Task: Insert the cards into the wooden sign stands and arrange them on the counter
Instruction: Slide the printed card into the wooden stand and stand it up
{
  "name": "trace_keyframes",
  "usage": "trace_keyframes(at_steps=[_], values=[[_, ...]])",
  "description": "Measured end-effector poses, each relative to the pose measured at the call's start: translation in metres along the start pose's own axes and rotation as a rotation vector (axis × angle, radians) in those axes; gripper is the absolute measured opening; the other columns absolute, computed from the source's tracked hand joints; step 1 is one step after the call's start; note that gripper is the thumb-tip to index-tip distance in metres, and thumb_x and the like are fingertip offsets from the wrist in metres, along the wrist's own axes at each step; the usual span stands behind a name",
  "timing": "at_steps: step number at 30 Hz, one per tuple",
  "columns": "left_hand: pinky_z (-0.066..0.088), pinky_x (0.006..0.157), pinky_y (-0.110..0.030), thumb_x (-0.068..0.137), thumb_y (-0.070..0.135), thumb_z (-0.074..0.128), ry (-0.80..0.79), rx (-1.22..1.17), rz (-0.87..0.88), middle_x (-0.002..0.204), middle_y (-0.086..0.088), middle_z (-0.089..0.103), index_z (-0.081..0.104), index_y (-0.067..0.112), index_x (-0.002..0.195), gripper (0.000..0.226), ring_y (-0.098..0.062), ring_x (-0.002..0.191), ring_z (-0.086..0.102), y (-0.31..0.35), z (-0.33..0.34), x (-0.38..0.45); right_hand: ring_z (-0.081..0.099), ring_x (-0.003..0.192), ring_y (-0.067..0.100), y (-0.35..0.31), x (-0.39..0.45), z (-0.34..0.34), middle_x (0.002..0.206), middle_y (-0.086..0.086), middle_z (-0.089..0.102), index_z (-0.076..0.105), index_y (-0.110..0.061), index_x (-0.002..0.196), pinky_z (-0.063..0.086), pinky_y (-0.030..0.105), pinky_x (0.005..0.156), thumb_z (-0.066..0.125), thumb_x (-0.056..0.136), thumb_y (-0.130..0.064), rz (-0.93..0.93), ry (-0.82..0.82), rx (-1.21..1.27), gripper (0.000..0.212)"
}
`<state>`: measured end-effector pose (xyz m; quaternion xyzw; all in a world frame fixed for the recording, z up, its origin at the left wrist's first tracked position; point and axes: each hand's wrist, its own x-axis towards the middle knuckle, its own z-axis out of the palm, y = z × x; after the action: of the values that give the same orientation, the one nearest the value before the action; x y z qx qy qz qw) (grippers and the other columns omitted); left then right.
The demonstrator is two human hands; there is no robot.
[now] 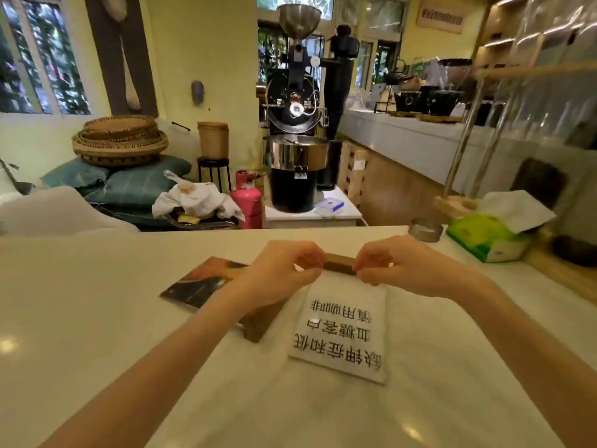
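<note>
A white card (342, 331) with black printed characters lies flat on the pale counter (97, 318), its far edge meeting a dark wooden sign stand (339, 263). My left hand (284, 270) and my right hand (394, 263) pinch the card's far corners at the two ends of that stand. A second wooden stand (258, 326) lies under my left forearm, partly hidden. A dark card with an orange picture (197, 282) lies flat to the left, behind my left wrist.
A green tissue box (487, 236) and a small metal ring (424, 231) sit at the counter's far right, by a wooden post base (452, 205). Beyond the counter's far edge stand a coffee roaster (297, 150) and a pink gas cylinder (247, 198).
</note>
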<state>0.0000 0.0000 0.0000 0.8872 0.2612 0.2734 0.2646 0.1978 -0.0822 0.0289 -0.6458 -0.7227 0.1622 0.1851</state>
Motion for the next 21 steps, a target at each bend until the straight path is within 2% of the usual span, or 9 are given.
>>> trace_keyframes(at_steps=[3, 5, 8, 12, 15, 18, 21], values=[[0.044, 0.078, -0.011, 0.083, 0.012, 0.054, -0.091, 0.103, -0.034, 0.112, 0.002, 0.061, 0.056, 0.021, 0.112, 0.031, -0.003, 0.094, 0.052, -0.009, 0.017, -0.006, 0.06, 0.083, 0.004, 0.019, -0.01, 0.022, 0.092, -0.007, 0.066, 0.062, -0.03, 0.093, 0.044, 0.016, 0.066, 0.06, 0.081, -0.027, 0.037, -0.016, -0.146, 0.013], [0.044, 0.087, -0.021, 0.085, 0.015, 0.052, -0.155, 0.106, -0.091, 0.123, -0.001, 0.055, 0.052, 0.022, 0.117, 0.033, -0.009, 0.104, 0.051, -0.015, 0.037, -0.008, 0.057, 0.091, 0.007, 0.038, -0.022, 0.043, 0.104, -0.006, 0.063, 0.058, -0.029, 0.102, 0.047, 0.021, 0.075, 0.057, 0.083, -0.025, 0.113, -0.032, -0.243, 0.02], [0.04, 0.099, -0.032, 0.086, 0.02, 0.051, -0.104, 0.122, -0.173, 0.131, -0.003, 0.049, 0.047, 0.021, 0.122, 0.036, -0.016, 0.116, 0.046, -0.026, 0.052, -0.014, 0.051, 0.107, 0.013, 0.051, -0.03, 0.063, 0.121, -0.005, 0.057, 0.053, -0.027, 0.113, 0.047, 0.029, 0.088, 0.055, 0.084, -0.018, 0.117, 0.035, -0.353, 0.03], [0.037, 0.103, -0.036, 0.085, 0.021, 0.053, -0.079, 0.114, -0.262, 0.134, -0.007, 0.046, 0.045, 0.019, 0.124, 0.04, -0.02, 0.122, 0.043, -0.033, 0.067, -0.015, 0.047, 0.115, 0.013, 0.066, -0.04, 0.076, 0.126, -0.004, 0.053, 0.05, -0.026, 0.117, 0.045, 0.03, 0.09, 0.053, 0.082, -0.014, 0.016, 0.106, -0.397, 0.037], [0.04, 0.094, -0.029, 0.084, 0.021, 0.054, -0.037, 0.068, -0.332, 0.132, -0.008, 0.049, 0.046, 0.019, 0.124, 0.04, -0.02, 0.117, 0.047, -0.036, 0.071, -0.014, 0.051, 0.113, 0.015, 0.072, -0.045, 0.082, 0.122, -0.001, 0.058, 0.053, -0.022, 0.114, 0.047, 0.03, 0.088, 0.056, 0.081, -0.014, -0.079, 0.209, -0.414, 0.034], [0.042, 0.076, -0.017, 0.086, 0.021, 0.05, 0.004, 0.039, -0.375, 0.129, -0.009, 0.051, 0.047, 0.019, 0.124, 0.038, -0.012, 0.092, 0.055, -0.039, 0.073, -0.012, 0.063, 0.101, 0.025, 0.077, -0.047, 0.087, 0.11, 0.009, 0.068, 0.063, -0.012, 0.105, 0.055, 0.035, 0.08, 0.069, 0.074, -0.008, -0.232, 0.307, -0.518, 0.032], [0.044, 0.056, -0.008, 0.087, 0.018, 0.047, 0.03, -0.004, -0.407, 0.126, -0.009, 0.056, 0.052, 0.018, 0.12, 0.033, -0.004, 0.071, 0.053, -0.041, 0.07, -0.008, 0.066, 0.098, 0.027, 0.084, -0.048, 0.089, 0.106, 0.013, 0.07, 0.065, -0.007, 0.103, 0.057, 0.037, 0.079, 0.073, 0.07, -0.004, -0.321, 0.324, -0.564, 0.033]])
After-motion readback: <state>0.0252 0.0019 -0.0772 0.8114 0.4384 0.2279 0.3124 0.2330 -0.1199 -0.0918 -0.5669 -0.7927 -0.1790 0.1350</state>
